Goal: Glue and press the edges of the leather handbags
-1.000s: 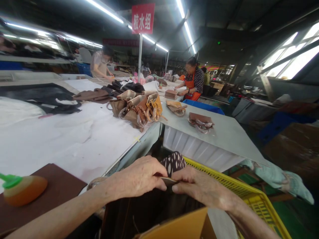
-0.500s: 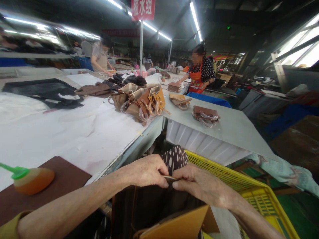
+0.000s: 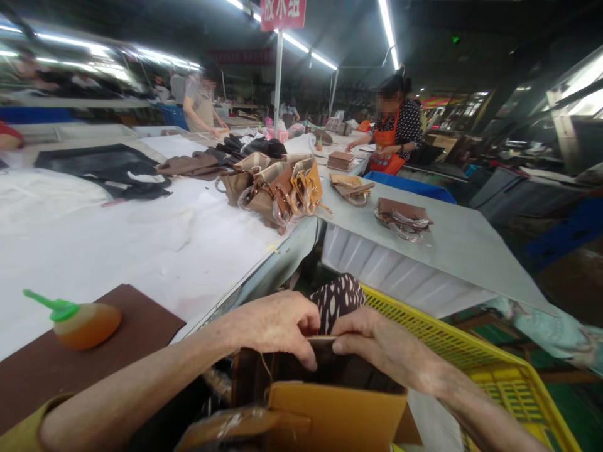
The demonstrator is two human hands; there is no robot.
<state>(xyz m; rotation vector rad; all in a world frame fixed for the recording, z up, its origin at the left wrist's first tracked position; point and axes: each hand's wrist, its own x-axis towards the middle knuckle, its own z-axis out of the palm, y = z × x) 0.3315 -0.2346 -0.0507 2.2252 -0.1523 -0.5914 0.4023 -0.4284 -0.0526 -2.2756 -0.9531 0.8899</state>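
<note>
Left hand (image 3: 277, 323) and right hand (image 3: 384, 345), both bare; at near left, a mustard-yellow sleeve (image 3: 31, 428); farther right, a dark garment (image 3: 338, 300) printed with elongated white spots.

Forearms (image 3: 155, 370) angled inward, the left hand (image 3: 277, 323) gapes loosely; the right hand (image 3: 381, 342) pinches.

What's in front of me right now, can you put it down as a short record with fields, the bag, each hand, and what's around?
Bag: open bag with dark inside and mustard-yellow panel
Left hand: at its rim, thumb and fingers apart
Right hand: pinching the rim
Nearby left: green-capped squeeze bottle of orange liquid, resting on flat dark-brown sheet
Nearby right: slotted yellow plastic basket
Ahead: cluster of brown, tan and yellow handbags on white-covered table
</note>
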